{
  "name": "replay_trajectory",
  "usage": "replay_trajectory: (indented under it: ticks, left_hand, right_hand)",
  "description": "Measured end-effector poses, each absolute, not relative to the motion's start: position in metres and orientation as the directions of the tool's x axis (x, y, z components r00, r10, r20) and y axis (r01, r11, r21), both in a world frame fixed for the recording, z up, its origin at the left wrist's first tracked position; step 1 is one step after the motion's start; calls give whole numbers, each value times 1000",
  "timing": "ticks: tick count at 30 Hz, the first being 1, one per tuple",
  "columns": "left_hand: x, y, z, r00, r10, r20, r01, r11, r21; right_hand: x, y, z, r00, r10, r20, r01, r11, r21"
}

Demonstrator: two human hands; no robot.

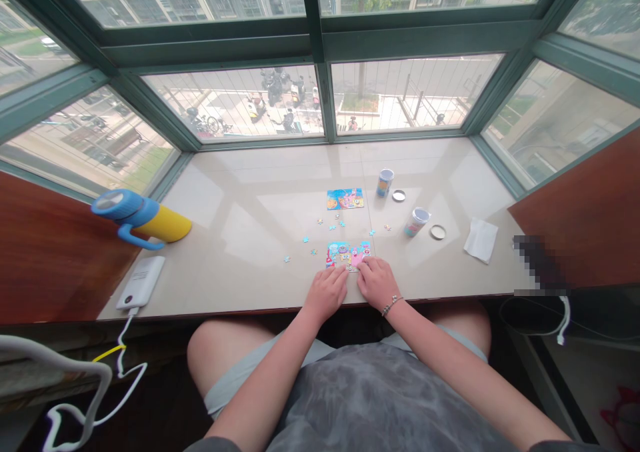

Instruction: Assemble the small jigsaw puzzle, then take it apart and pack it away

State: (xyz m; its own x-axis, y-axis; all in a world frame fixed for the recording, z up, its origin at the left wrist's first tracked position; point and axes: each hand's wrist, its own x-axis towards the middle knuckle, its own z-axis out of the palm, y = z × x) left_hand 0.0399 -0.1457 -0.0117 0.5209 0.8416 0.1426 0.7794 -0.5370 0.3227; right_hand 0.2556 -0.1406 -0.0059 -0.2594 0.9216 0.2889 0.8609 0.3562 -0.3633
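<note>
My left hand (326,293) and my right hand (379,283) rest side by side, their fingertips on the near edge of a partly joined cartoon jigsaw puzzle (349,255). Neither hand visibly grips anything. Several loose puzzle pieces (320,239) lie scattered on both sides of the puzzle and beyond it. Farther back lies a colourful printed picture card (345,199). My fingers hide the puzzle's near edge.
The pale polished sill (250,192) holds two small printed tubs (384,183) with their round lids (437,232), a white tissue (481,239), a blue-and-yellow flask (145,217) and a white power bank (141,282) with its cable. Windows edge the far side.
</note>
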Motion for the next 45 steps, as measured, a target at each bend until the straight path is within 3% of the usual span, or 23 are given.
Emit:
replay_trajectory:
  ticks: [11, 20, 30, 45]
  left_hand:
    - [44, -138, -2, 444, 882, 160, 816, -472, 334]
    - [48, -98, 24, 516, 857, 20, 816, -498, 293]
    - [51, -82, 25, 504, 860, -82, 815, -442, 374]
    - [48, -78, 21, 514, 851, -108, 799, -430, 421]
  right_hand:
    - [255, -140, -7, -256, 928, 269, 873, 342, -349]
    - [255, -139, -9, -254, 921, 296, 866, 353, -354]
    - [256, -139, -9, -260, 922, 286, 865, 354, -356]
    - [256, -139, -9, -261, 921, 288, 863, 356, -358]
